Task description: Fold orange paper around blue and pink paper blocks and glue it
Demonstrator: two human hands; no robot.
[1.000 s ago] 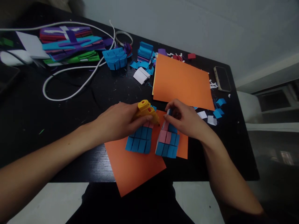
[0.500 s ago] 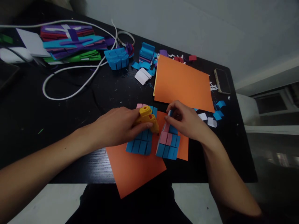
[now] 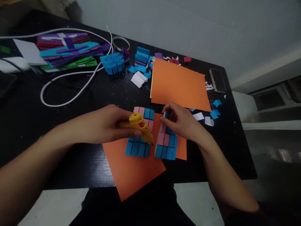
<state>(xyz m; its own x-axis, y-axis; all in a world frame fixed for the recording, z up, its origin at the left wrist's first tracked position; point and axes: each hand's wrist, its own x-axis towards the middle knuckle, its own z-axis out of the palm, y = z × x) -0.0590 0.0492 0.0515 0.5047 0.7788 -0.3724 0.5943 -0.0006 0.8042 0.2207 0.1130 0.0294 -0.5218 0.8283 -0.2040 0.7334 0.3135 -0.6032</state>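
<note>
My left hand point(image 3: 105, 124) is wrapped round a yellow glue gun point(image 3: 141, 127), its dark nozzle tip pointing down between two paper panels. Partly under it lies the left panel point(image 3: 137, 148), made of folded blue and pink paper squares. The right panel point(image 3: 166, 147) has the same squares, and its left edge is tilted up. Thumb and fingers of my right hand point(image 3: 181, 121) pinch that panel near its top end. Beneath both panels are orange paper sheets point(image 3: 134, 175).
An orange paper stack point(image 3: 181, 84) lies behind my right hand, near a phone point(image 3: 217, 80). A white cable point(image 3: 43, 91) loops at the left beside bundled coloured strips point(image 3: 68, 48). Folded blue pieces point(image 3: 113, 63) and paper scraps point(image 3: 198, 116) lie about.
The glue gun has moved down along the gap between the panels, its nozzle now lower by the right panel's edge. My right hand keeps its pinch. The view has shifted slightly.
</note>
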